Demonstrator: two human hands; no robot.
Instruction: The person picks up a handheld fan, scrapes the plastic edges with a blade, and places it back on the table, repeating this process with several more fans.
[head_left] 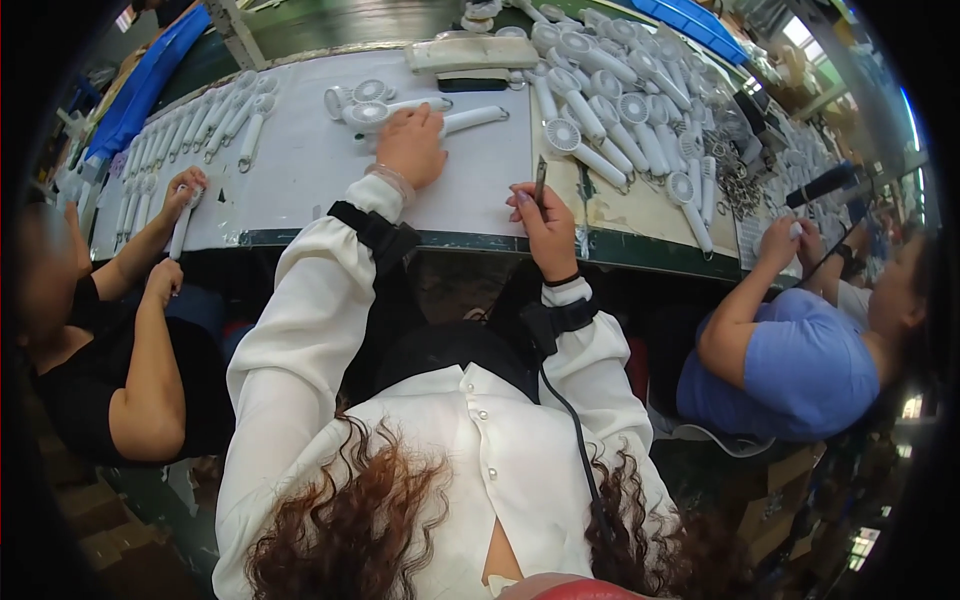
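My left hand (412, 148) reaches over a small group of white handheld fans on the white work surface. Its fingers close on the handle of one handheld fan (370, 114), whose round grille shows left of the hand. Another fan handle (474, 119) sticks out to the right of my fingers, with a small metal ring at its end. One more round fan head (370, 90) lies just behind. Near the table's front edge, my right hand (546, 228) grips a slim metal tool (541, 172) that points upward; its lower part is hidden by my fingers.
A large heap of white handheld fans (610, 110) covers the right side, with loose metal rings (740, 190) beside it. Fans stand in rows (190, 125) at left. A whitish block (470, 53) lies at the back. Co-workers sit both sides, one holding a fan (183, 228).
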